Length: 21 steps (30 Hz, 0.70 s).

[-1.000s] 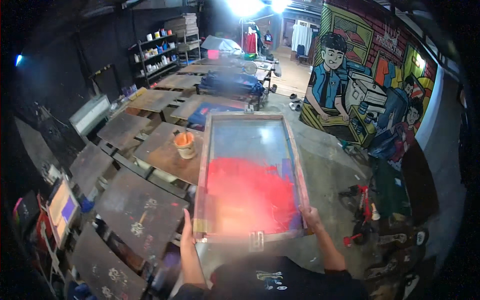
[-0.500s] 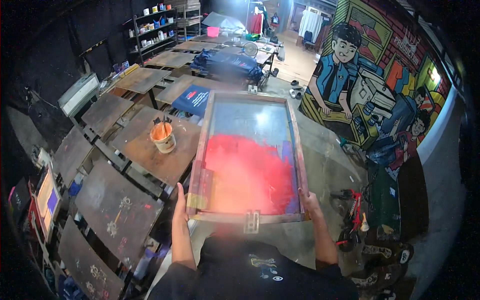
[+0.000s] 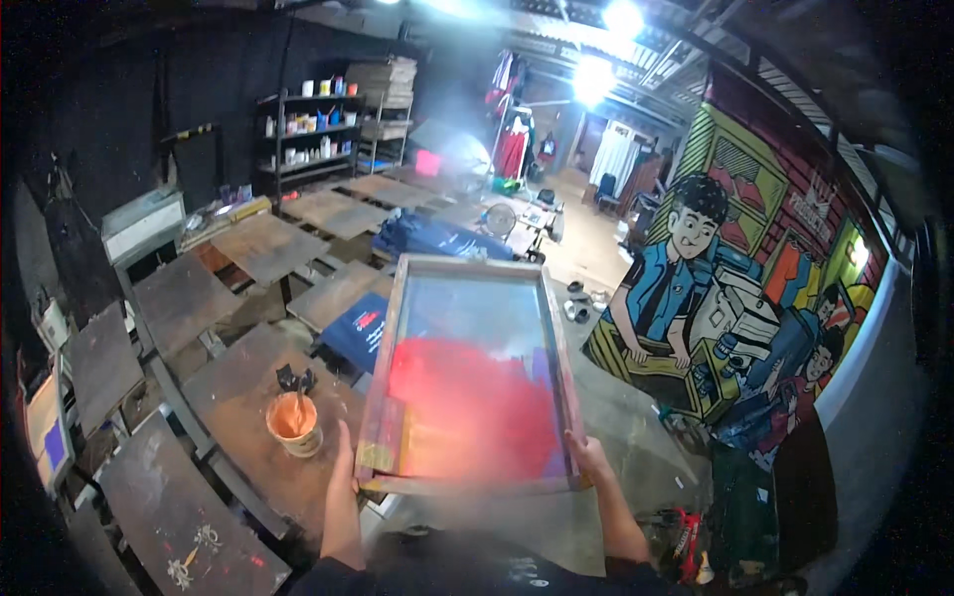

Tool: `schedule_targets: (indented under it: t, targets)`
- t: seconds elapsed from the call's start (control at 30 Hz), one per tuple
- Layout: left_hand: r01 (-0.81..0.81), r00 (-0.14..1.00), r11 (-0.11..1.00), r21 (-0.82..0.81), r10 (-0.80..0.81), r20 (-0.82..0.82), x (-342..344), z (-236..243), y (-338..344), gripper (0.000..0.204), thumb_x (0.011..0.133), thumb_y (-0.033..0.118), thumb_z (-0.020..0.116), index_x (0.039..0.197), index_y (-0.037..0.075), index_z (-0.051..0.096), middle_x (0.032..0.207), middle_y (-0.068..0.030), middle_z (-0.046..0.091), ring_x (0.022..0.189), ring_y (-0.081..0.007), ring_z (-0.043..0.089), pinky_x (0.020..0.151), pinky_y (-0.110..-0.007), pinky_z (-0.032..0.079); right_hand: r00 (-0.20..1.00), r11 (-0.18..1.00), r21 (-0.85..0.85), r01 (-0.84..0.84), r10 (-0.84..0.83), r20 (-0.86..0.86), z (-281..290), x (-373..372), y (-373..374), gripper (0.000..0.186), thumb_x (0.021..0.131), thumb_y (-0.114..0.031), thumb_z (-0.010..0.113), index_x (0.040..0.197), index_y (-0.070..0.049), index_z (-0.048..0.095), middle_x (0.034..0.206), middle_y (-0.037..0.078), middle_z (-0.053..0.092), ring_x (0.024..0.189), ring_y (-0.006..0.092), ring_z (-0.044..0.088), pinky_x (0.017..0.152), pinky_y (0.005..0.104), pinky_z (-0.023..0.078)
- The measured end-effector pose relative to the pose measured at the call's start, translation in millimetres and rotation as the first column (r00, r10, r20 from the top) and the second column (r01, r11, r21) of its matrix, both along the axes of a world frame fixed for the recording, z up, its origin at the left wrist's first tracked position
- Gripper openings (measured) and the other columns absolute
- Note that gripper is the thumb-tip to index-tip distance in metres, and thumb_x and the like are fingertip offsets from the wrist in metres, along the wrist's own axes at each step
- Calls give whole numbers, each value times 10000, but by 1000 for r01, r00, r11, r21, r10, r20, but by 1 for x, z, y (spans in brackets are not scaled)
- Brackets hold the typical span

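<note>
A wooden-framed printing screen [image 3: 467, 372] is held up in front of the person, tilted so its far edge sits higher, with a large patch of red ink [image 3: 462, 407] spread over the lower half of its mesh and a bluish, clearer area above. The left hand [image 3: 345, 459] grips the frame at its near left corner, fingers wrapped around the wood. The right hand [image 3: 586, 455] is closed on the near right corner in the same way. Just left of the screen, on a worn brown counter [image 3: 234, 397], stands a pot of orange ink [image 3: 293, 422] with a stick in it. A dark blue shirt [image 3: 360, 330] lies on a board beyond it. Further off stand more printing boards [image 3: 268, 243], a shelf of paint tubs [image 3: 313, 124], and on the right a painted wall mural [image 3: 715, 298].
</note>
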<state>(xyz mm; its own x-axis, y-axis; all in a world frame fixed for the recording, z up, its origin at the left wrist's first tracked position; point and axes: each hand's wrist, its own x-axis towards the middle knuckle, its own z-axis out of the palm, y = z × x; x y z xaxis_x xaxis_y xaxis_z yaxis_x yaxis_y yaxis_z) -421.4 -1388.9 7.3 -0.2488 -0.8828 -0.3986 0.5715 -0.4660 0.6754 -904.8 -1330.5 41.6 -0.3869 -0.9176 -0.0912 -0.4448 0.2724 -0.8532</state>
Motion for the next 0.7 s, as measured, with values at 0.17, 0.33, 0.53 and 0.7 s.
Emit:
schedule_targets:
  t: [0.17, 0.33, 0.53, 0.7]
  targets:
    - [-136, 989, 988, 76, 131, 65, 15, -66, -55, 1014, 815, 870, 397, 1312, 6, 585, 1210, -135, 667, 1047, -243, 657, 895, -367, 540, 994, 997, 19, -75, 73, 86, 9, 7, -87, 619, 860, -608, 672, 810, 8, 651, 735, -14, 551, 667, 89, 474, 553, 292, 381]
    - [-401, 916, 908, 119, 393, 86, -12, -43, -67, 910, 868, 835, 352, 1107, 15, 666, 835, -63, 699, 634, -143, 659, 461, -218, 469, 974, 966, 124, -227, 221, 57, 1, -7, -173, 529, 886, -541, 683, 750, -36, 614, 689, -22, 538, 627, 81, 464, 525, 294, 376]
    - [-398, 874, 900, 175, 314, 371, 0, -32, -72, 831, 903, 778, 394, 1065, 14, 678, 842, -59, 692, 709, -145, 684, 552, -292, 552, 916, 907, 134, -400, 397, 51, -15, 6, -281, 491, 896, -509, 687, 717, -62, 591, 679, -47, 515, 611, 61, 433, 499, 292, 345]
    - [-622, 777, 775, 112, 593, 209, -28, -49, -105, 785, 929, 745, 394, 991, 18, 685, 826, -55, 681, 705, -155, 671, 595, -301, 552, 840, 817, 207, -538, 541, 48, -18, 17, -388, 559, 878, -530, 694, 656, -34, 566, 641, -17, 520, 594, 84, 479, 507, 340, 397]
